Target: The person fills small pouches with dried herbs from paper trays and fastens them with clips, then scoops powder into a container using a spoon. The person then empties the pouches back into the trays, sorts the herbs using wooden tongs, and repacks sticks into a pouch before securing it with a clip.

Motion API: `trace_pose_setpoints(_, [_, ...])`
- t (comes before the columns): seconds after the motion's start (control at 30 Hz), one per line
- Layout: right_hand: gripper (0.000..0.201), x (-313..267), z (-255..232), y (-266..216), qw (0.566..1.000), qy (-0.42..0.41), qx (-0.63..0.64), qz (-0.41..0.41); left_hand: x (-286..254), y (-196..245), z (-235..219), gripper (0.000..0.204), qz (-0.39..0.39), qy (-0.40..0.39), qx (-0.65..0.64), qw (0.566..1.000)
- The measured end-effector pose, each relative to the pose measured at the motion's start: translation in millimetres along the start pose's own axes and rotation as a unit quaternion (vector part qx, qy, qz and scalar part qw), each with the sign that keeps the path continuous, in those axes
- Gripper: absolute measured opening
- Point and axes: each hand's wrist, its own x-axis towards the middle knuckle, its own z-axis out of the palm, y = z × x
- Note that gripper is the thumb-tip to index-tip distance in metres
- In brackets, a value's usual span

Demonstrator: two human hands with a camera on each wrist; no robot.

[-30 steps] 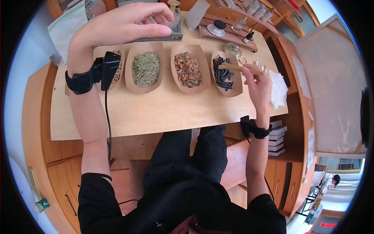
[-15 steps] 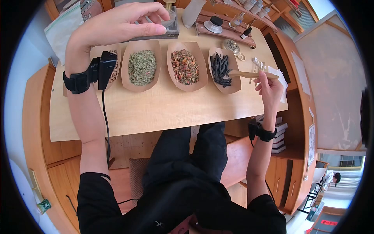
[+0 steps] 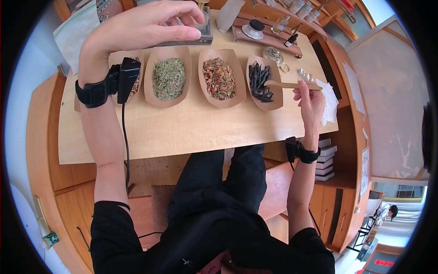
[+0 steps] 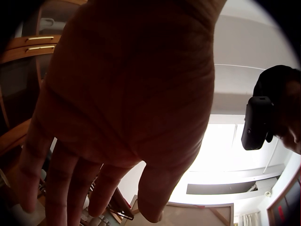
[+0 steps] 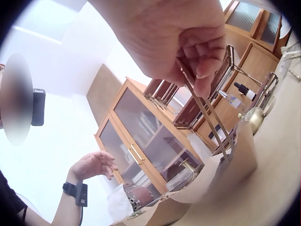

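Tweezers in the right hand, apparently farther over the dark strips.

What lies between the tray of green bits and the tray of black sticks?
Another tray, holding a mix of red and orange dried bits: the head view shows it between the green bits and the black sticks.

the right hand, after drawing away rightward, has moved slightly back left, bringing the wooden tongs nearer the dark pods.
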Motion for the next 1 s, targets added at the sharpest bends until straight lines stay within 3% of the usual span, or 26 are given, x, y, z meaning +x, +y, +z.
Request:
trace_pose_setpoints(0.2, [0.025, -2, -7, -16, 0.998, 0.002, -0.053, -0.047, 0, -2, 1, 0.039, 0.001, 0.002, 0.0, 1.0])
trace_pose_setpoints(0.47, [0.014, -20, -30, -31, 0.985, -0.147, -0.071, -0.054, 2, -5, 2, 0.04, 0.017, -0.004, 0.011, 1.0])
trace_pose_setpoints(1.0, [0.015, -12, -12, -17, 0.993, -0.063, -0.069, -0.066, 3, -4, 1, 0.039, 0.01, -0.009, 0.003, 1.0])
